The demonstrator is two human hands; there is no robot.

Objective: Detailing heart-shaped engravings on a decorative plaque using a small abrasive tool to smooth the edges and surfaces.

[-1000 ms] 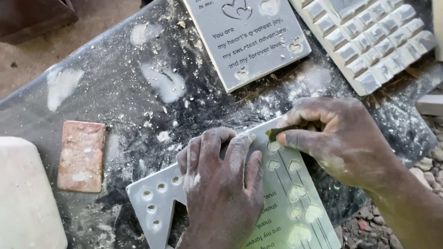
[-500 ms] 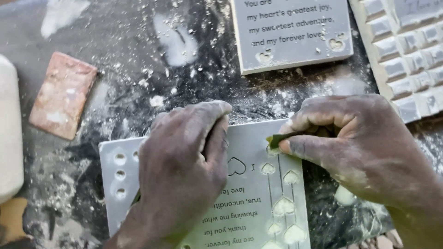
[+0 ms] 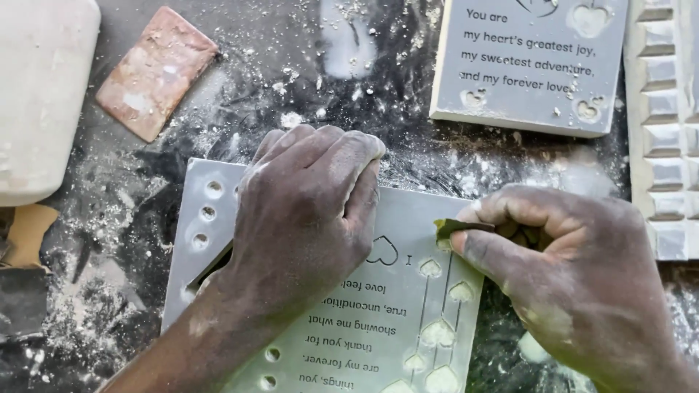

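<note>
— What is in hand at this station?

— Finishing work on a pale plaque (image 3: pixel 408 320) with cut-out hearts and lettering, lying flat on the dusty dark table (image 3: pixel 306 80). The left hand (image 3: pixel 306 211) lies palm down on the plaque, fingers together and curled over its far edge, pinning it. The right hand (image 3: pixel 575 284) pinches a small folded piece of greenish abrasive sheet (image 3: pixel 455 229) between thumb and forefinger, its tip touching the plaque's far edge just above the heart column.

— Your judgement on the step?

— Edge smoothing, I would say, partway done; the plaque's right corner sits under the right hand. The next stroke calls for light pressure and a firm hold-down, since the thin bars between the hearts look fragile.

— Surroundings?

— A second plaque (image 3: pixel 531 65), grey and thicker, lies beyond, well apart. A ridged white mould (image 3: pixel 666 131) sits at the right edge, near the right hand. A reddish block (image 3: pixel 156 73) lies beyond on the left, beside a large white slab (image 3: pixel 40 102).

— Obstructions?

— Loose white dust and crumbs everywhere; nothing solid blocks the edge. The left hand covers part of the plaque.
</note>
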